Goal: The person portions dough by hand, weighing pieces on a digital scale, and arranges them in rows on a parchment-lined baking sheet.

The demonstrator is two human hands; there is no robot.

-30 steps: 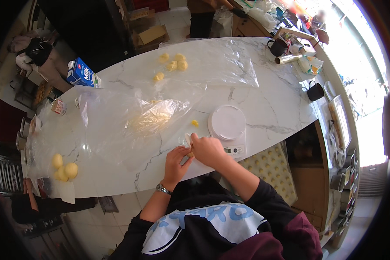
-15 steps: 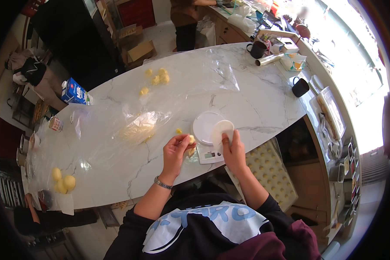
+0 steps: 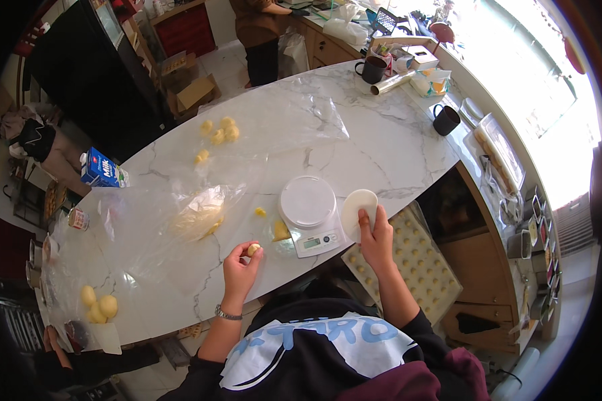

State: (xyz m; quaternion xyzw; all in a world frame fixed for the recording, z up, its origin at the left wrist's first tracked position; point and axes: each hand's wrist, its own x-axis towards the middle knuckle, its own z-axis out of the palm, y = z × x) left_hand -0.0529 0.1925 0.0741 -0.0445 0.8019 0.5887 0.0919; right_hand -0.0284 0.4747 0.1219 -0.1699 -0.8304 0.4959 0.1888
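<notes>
My left hand [image 3: 239, 273] is closed on a small pale-yellow dough ball [image 3: 253, 250], pinched at the fingertips over the table's near side. In my right hand [image 3: 377, 242] is a white, flat, rounded scraper [image 3: 359, 206], its wide end pointing away from me, just right of the scale. The white kitchen scale [image 3: 308, 207] has a round platform and a small lit display. Left of it a yellow dough piece [image 3: 281, 231] lies on clear plastic, and a smaller yellow bit [image 3: 260, 212] sits farther off. Plastic sheeting partly covers a wrapped yellowish lump [image 3: 204, 212].
Dough pieces [image 3: 226, 129] lie at the table's far side, yellow balls [image 3: 103, 308] at the left. A milk carton [image 3: 103, 168], tin [image 3: 78, 218] and dark mugs [image 3: 446, 119] stand near the edges. Below right is a tray of small dough rounds [image 3: 415, 257]. A person [image 3: 257, 40] works beyond.
My left hand has drawn left, away from the scale, with the dough ball. My right hand has moved the scraper right, off the scale's platform. The whole view has shifted a little.
</notes>
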